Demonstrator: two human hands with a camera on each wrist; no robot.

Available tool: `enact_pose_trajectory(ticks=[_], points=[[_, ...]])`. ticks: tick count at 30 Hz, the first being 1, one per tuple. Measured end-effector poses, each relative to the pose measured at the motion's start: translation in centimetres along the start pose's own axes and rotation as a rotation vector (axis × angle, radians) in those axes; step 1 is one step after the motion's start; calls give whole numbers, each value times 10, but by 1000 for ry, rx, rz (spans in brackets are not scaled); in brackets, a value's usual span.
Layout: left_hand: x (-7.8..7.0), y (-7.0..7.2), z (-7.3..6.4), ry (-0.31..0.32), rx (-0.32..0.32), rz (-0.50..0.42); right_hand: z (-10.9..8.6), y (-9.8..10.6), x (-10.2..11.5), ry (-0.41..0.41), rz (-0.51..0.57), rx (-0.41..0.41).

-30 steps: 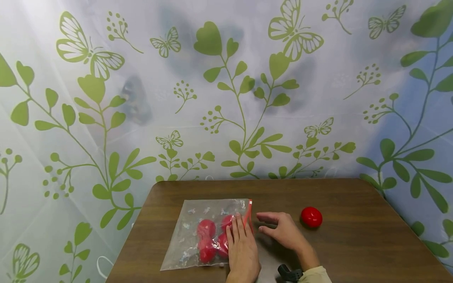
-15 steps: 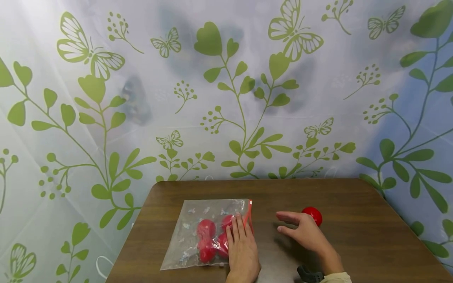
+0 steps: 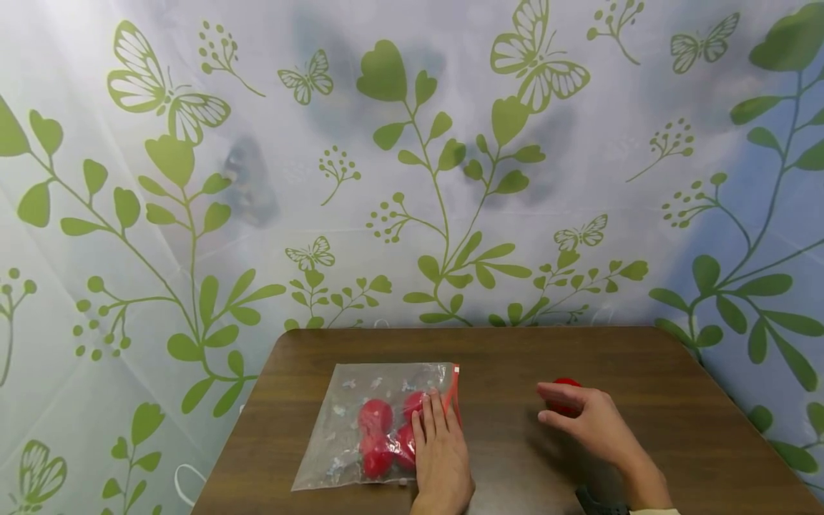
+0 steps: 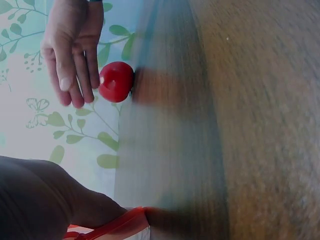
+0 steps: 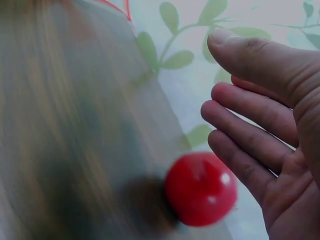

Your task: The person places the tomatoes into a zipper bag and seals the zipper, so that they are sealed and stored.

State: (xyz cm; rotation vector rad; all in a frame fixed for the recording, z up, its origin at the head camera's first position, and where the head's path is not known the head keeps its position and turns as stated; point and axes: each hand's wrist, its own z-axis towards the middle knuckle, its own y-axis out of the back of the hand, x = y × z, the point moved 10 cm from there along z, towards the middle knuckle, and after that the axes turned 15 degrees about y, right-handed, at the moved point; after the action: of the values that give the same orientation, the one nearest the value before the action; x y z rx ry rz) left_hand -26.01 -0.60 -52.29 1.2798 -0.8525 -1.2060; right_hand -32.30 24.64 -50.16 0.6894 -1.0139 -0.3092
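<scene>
A clear zip bag (image 3: 335,443) with a red zip edge (image 3: 455,386) lies on the table, with several red round fruits (image 3: 376,455) inside. My left hand (image 3: 443,458) rests flat on its right side, fingers straight, partly covering the fruits. Off to the right, a single shiny red tomato (image 5: 201,189) sits on the table. My right hand (image 3: 599,425) hovers by this tomato, fingers loosely extended and thumb apart, holding nothing. The head view shows the tomato partly hidden behind those fingers. In the left wrist view, the tomato (image 4: 117,82) stands beside the right fingertips.
The brown wooden table (image 3: 502,357) has its back edge against a pale curtain (image 3: 399,286) printed with green leaves and butterflies. A dark band (image 3: 599,503) is on my right wrist. A white loop (image 3: 187,483) hangs left of the table.
My right hand has moved right, from beside the bag's zip edge to the lone tomato, now partly covering it. The left hand and the bag have stayed in place.
</scene>
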Motion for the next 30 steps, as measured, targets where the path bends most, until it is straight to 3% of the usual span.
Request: enact_pose_trajectory(ticks=[10,18,30], points=[[1,-4,0,0,53,-15,-17,39,-12,-77,-87,-24],[0,-6,0,0,71,-1,-29,68,-21,-52,-181,-54],[0,-8,1,2,83,-2,-45,91,-43,-103,-218,-31]])
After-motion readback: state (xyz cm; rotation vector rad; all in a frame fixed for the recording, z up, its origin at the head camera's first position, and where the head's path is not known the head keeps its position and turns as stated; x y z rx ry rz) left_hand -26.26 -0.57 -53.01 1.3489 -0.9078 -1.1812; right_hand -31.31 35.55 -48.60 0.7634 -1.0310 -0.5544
